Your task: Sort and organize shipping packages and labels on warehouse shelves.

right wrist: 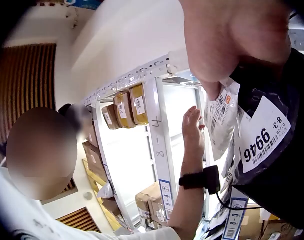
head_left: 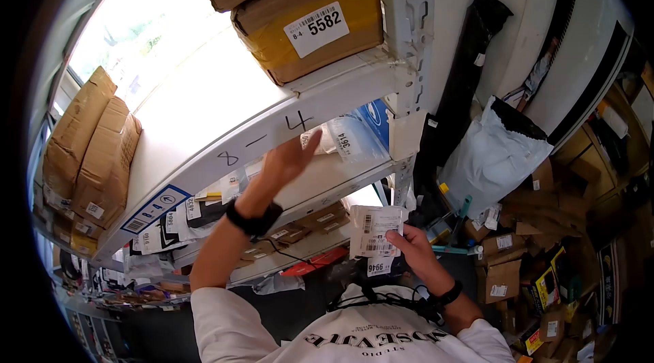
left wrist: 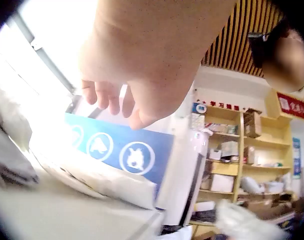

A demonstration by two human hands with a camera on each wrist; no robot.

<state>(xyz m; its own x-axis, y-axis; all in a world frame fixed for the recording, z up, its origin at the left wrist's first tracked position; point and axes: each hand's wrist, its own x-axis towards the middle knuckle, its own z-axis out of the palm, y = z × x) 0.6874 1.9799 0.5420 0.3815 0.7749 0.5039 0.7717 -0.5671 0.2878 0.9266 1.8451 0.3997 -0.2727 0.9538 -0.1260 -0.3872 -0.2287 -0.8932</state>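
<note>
My left hand [head_left: 291,159] is raised in front of the shelf marked 8-4, fingers loosely extended and nothing in them. Just beyond it on the shelf below lies a clear-bagged parcel [head_left: 357,137] with a 3614 label. In the left wrist view, the left hand [left wrist: 134,65] hangs over a white bag [left wrist: 107,182] in front of a blue printed panel [left wrist: 162,150]. My right hand [head_left: 415,250] grips a white parcel [head_left: 375,227] with printed labels, together with a black bag [right wrist: 292,105] labelled 9946. The right thumb lies over the white parcel's edge.
A taped carton [head_left: 306,29] labelled 5582 sits on the upper shelf, brown cartons [head_left: 102,159] at its left end. To the right, a long black package [head_left: 470,56] leans on the wall beside a white sack [head_left: 494,152]. Cartons [head_left: 504,274] pile on the floor.
</note>
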